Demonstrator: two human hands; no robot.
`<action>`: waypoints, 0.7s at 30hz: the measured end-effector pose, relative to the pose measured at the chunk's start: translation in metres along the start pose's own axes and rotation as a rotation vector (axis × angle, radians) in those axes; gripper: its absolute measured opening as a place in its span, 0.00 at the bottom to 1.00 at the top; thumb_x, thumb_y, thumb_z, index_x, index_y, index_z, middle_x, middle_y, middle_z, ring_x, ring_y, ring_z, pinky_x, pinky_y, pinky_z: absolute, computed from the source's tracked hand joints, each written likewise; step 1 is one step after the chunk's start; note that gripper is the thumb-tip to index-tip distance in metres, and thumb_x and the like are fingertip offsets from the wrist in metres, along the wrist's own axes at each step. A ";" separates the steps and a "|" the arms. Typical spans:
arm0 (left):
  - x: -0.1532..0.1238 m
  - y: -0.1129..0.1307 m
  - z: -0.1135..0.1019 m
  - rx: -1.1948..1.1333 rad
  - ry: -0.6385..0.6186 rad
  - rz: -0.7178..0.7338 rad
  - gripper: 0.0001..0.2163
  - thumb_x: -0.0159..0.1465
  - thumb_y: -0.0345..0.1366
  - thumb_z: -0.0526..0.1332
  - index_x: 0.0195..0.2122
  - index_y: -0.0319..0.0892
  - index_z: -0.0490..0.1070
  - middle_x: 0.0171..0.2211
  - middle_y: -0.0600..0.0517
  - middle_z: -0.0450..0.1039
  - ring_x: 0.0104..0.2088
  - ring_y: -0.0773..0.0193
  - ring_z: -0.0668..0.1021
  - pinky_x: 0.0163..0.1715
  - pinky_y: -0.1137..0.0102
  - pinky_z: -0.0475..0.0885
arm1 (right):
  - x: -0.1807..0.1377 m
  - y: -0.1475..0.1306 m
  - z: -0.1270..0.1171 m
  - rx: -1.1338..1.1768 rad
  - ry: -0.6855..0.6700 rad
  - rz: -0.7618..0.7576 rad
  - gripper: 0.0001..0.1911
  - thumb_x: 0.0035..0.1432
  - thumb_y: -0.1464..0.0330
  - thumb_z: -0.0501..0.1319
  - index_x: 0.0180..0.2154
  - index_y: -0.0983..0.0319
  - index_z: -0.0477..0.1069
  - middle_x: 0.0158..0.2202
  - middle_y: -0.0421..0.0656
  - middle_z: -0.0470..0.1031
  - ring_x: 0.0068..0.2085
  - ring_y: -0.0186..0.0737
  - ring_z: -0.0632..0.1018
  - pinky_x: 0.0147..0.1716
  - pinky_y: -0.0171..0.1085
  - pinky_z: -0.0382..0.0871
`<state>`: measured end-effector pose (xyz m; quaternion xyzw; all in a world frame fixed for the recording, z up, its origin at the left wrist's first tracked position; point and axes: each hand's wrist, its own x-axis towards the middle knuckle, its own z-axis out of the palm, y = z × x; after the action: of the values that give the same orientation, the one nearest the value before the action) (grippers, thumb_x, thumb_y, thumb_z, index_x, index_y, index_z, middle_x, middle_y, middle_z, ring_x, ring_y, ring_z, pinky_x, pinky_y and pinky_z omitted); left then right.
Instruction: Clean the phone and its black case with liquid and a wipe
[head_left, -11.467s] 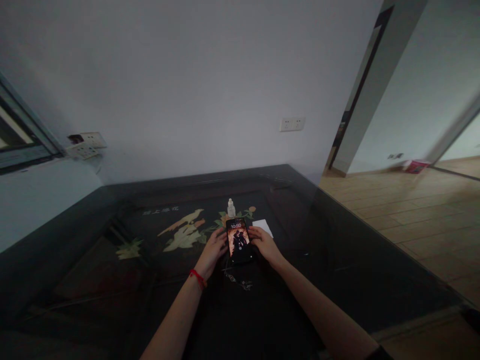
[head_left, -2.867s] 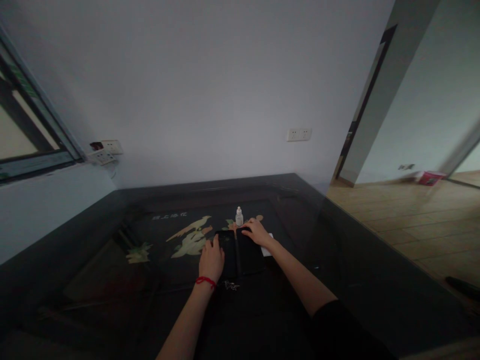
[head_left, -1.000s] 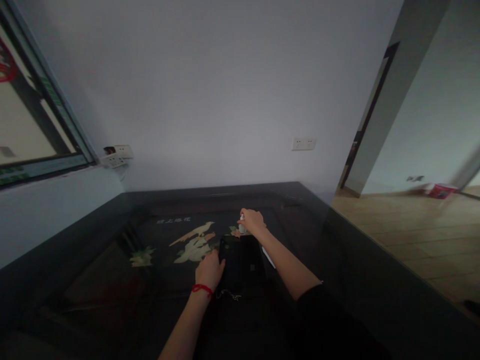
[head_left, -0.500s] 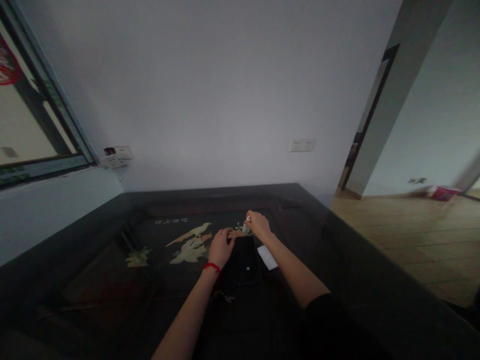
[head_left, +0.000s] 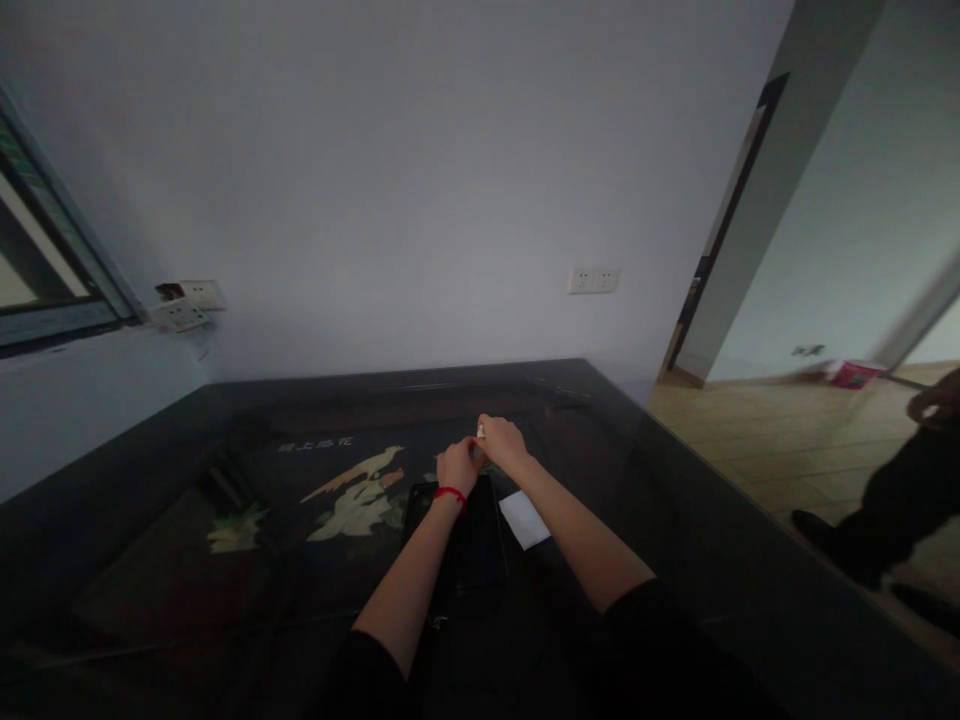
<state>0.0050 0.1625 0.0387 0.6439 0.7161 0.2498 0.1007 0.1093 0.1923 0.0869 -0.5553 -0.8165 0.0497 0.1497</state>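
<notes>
Above the table's middle, my left hand [head_left: 457, 468] and my right hand [head_left: 502, 445] meet at a small white bottle [head_left: 481, 432]. Only a bit of its white top shows; fingers cover the rest. My right hand is closed around its upper part, and the curled fingers of my left hand close in from the left. A red string bracelet [head_left: 451, 494] circles my left wrist. Under my left forearm lies a flat black rectangular case [head_left: 480, 555], partly hidden. A folded white paper [head_left: 525, 520] rests beside it, to the right.
The dark glossy table [head_left: 600, 450] bears a bird picture [head_left: 364, 490]. A small pale tangle [head_left: 437, 622] lies near my left forearm. Behind stand a wall and a wall socket [head_left: 594, 281]. At right, another person [head_left: 885, 500] is on the tiled floor, near a pink bucket [head_left: 855, 374].
My left hand has moved from the case's far edge up to the bottle in my right hand. The view has turned right, bringing another person into sight.
</notes>
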 end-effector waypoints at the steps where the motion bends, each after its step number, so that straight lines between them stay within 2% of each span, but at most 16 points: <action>1: -0.002 0.003 -0.001 -0.006 0.007 0.011 0.11 0.59 0.41 0.59 0.41 0.44 0.71 0.38 0.47 0.76 0.42 0.57 0.76 0.38 0.70 0.65 | -0.002 0.003 -0.005 0.005 0.001 -0.006 0.11 0.57 0.64 0.60 0.41 0.60 0.68 0.40 0.48 0.76 0.42 0.46 0.77 0.36 0.36 0.66; 7: -0.025 0.031 -0.007 -0.079 0.030 0.127 0.11 0.59 0.42 0.59 0.41 0.44 0.69 0.39 0.49 0.75 0.40 0.61 0.76 0.36 0.72 0.65 | -0.026 0.031 -0.046 0.068 -0.006 -0.070 0.11 0.54 0.61 0.63 0.37 0.58 0.71 0.36 0.43 0.77 0.38 0.40 0.77 0.33 0.32 0.64; 10: -0.041 0.045 -0.007 -0.107 0.022 0.159 0.12 0.58 0.40 0.60 0.42 0.44 0.69 0.36 0.50 0.74 0.37 0.63 0.75 0.34 0.73 0.64 | -0.046 0.049 -0.058 0.192 0.001 -0.135 0.11 0.53 0.60 0.63 0.35 0.60 0.73 0.32 0.42 0.77 0.33 0.37 0.76 0.30 0.31 0.62; 15: -0.068 0.057 -0.006 -0.120 0.015 0.152 0.12 0.57 0.39 0.61 0.42 0.44 0.69 0.37 0.50 0.73 0.36 0.63 0.75 0.33 0.73 0.65 | -0.072 0.066 -0.052 0.408 0.032 -0.187 0.07 0.53 0.67 0.62 0.34 0.63 0.75 0.29 0.42 0.77 0.30 0.34 0.75 0.30 0.31 0.63; 19: -0.083 0.058 -0.005 -0.126 0.015 0.139 0.11 0.57 0.40 0.60 0.40 0.46 0.68 0.37 0.51 0.73 0.35 0.63 0.75 0.33 0.73 0.65 | -0.084 0.066 -0.045 0.594 0.006 -0.150 0.09 0.53 0.67 0.61 0.36 0.65 0.74 0.26 0.41 0.75 0.25 0.33 0.74 0.27 0.31 0.64; 21: -0.087 0.060 -0.004 -0.146 0.019 0.141 0.11 0.58 0.40 0.60 0.41 0.46 0.68 0.37 0.51 0.73 0.36 0.63 0.75 0.32 0.73 0.65 | -0.089 0.066 -0.043 0.608 0.043 -0.161 0.09 0.53 0.67 0.61 0.36 0.66 0.74 0.27 0.42 0.75 0.27 0.34 0.74 0.28 0.32 0.66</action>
<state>0.0683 0.0794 0.0556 0.6815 0.6497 0.3137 0.1225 0.2110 0.1311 0.0951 -0.4196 -0.8023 0.2678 0.3295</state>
